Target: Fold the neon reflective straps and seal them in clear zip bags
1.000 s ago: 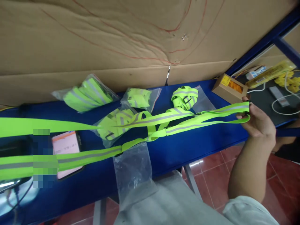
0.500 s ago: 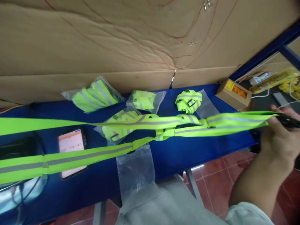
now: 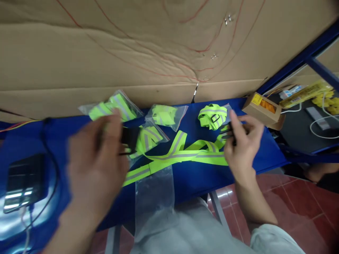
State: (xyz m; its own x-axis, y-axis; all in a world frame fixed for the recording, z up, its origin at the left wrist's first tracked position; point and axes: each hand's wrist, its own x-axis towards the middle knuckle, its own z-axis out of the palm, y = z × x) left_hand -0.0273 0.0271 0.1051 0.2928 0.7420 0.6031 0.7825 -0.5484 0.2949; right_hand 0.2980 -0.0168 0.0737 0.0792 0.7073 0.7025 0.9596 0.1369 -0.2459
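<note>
A lime-yellow reflective strap (image 3: pixel 185 156) with a grey stripe stretches between my hands, just over the blue table. My left hand (image 3: pixel 99 162), smeared by motion, is closed on its left end, where a black buckle piece (image 3: pixel 130 138) juts out from the fingers. At the other end, my right hand (image 3: pixel 242 141) pinches a black buckle part with the strap running from it. An opened clear bag (image 3: pixel 155 190) lies beneath the strap at the table's front edge. Behind, a coiled reflective strap (image 3: pixel 212 116) rests beside a clear bag.
Bagged reflective straps (image 3: pixel 164 114) lie along the back against a cardboard wall (image 3: pixel 148 53). A black glossy device (image 3: pixel 25 181) with cables sits at left. A small cardboard box (image 3: pixel 262 107) stands at the back right, near a dark shelf (image 3: pixel 299 123) holding yellow items.
My left hand has come into view from the left and now covers the phone. My right hand has moved left and inward, and the strap between the hands has gone from taut to slack and lower.
</note>
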